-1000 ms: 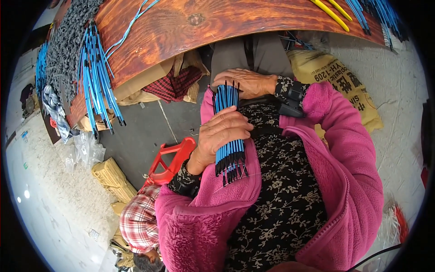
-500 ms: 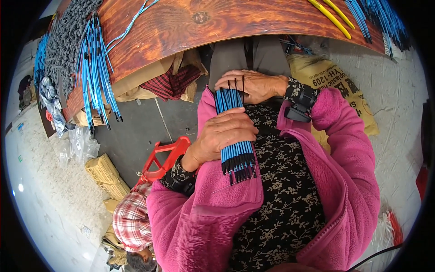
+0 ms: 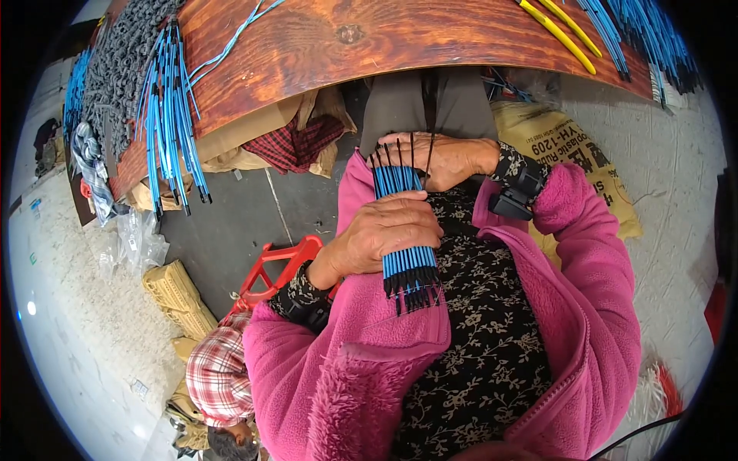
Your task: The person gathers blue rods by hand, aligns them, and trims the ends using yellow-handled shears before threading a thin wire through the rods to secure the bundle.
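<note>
In mid-frame, the left hand [image 3: 388, 230] wraps its fingers round the bundle [image 3: 410, 263], likely to hold it together; the right hand [image 3: 457, 160] rests at its top, hold unclear

Wires [image 3: 410, 260] look smooth plastic; tabletop [image 3: 307, 50], glossy wood; jacket [image 3: 596, 265], fuzzy cloth.

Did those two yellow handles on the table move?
No, neither way: the yellow handles still end just inside the near edge of the wooden table.

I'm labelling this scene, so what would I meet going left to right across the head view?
Grey heap, red plastic stool, blue bundle held by the left hand, yellow handles, red strands.
</note>
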The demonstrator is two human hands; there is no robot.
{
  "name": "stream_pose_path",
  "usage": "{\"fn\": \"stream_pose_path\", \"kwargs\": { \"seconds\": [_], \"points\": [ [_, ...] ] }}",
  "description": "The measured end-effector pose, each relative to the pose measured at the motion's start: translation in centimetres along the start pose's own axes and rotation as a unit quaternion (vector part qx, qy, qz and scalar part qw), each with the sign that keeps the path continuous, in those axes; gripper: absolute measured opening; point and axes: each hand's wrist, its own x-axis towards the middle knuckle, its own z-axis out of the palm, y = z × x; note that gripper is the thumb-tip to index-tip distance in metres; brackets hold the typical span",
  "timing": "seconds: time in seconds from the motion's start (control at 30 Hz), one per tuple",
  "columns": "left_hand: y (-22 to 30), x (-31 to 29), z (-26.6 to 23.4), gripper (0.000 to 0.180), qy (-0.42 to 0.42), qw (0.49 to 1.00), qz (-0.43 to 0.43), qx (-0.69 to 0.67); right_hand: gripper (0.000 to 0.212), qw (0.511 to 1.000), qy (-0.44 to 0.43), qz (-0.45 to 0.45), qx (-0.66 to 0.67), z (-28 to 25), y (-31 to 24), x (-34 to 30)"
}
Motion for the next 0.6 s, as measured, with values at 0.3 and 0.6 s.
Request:
{"fn": "stream_pose_path", "kwargs": {
  "seconds": [0.3,0.6],
  "points": [
    [0.5,0.0,0.3,0.026,0.002,1.0,-0.009,-0.009,0.046,0.996,-0.031,0.073,0.037,-0.4,-0.9,0.6],
    [0.3,-0.1,-0.1,0.024,-0.003,0.999,-0.02,-0.034,0.073,0.996,-0.05,-0.004,0.077,-0.8,-0.6,0.9]
  ]
}}
